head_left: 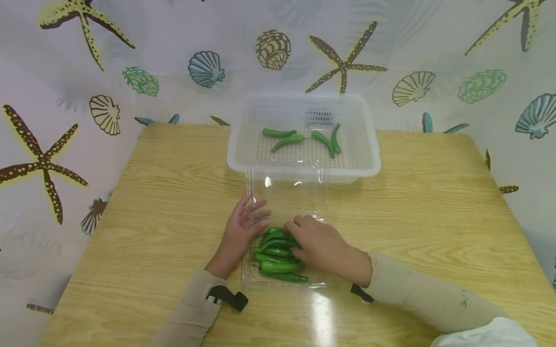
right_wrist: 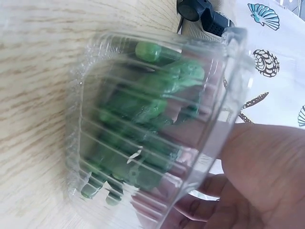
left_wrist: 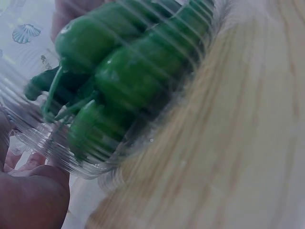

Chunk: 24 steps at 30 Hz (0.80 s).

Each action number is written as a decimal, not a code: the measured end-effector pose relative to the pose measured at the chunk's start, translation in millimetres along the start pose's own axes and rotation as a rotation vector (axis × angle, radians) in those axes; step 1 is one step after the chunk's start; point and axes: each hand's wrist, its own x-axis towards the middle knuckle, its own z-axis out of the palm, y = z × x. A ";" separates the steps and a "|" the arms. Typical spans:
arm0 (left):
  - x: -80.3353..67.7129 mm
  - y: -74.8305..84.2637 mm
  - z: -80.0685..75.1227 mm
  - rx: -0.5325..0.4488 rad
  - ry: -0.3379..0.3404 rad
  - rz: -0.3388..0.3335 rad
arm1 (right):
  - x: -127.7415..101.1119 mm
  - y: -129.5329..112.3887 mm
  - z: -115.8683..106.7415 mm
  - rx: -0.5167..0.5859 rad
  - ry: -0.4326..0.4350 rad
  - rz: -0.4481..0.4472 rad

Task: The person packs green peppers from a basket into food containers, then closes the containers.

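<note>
The right hand (head_left: 322, 246) lies over the heap of green chillies (head_left: 278, 253), its fingers bent down among them at the far end of the pile; whether it has actually closed round one cannot be told, since the back of the hand hides the fingertips. The left hand (head_left: 244, 228) rests against the left side of the clear plastic box (head_left: 254, 278) that holds the heap, fingers straight and spread, pressing on the plastic rather than gripping it. In the left wrist view the chillies (left_wrist: 119, 76) show as a tight green bundle behind ribbed plastic (stalks pointing towards the camera), and in the right wrist view the same box (right_wrist: 86, 86) shows its ribbed wall with the chillies (right_wrist: 143, 124) packed inside and the hand (right_wrist: 257, 176) beside it.

The box's lid (head_left: 285, 194) stands open beyond the hands, its far edge reaching the white perforated basket (head_left: 370, 154). Four more green chillies (head_left: 288, 140) lie on the basket's floor, two to the left and two to the right. Everything sits on a pale wooden table (head_left: 447, 212), with a curtain printed with starfish and shells (head_left: 40, 163) hanging round it. Both forearms wear beige sleeves (head_left: 404, 287).
</note>
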 end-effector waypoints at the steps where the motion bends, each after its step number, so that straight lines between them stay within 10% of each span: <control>1: -0.1 -0.1 -0.1 0.003 -0.001 0.000 | -0.2 0.2 0.2 0.003 -0.001 -0.001; 24: -0.2 -0.4 0.4 -0.030 -0.013 -0.025 | -0.7 0.2 4.4 0.040 0.029 -0.037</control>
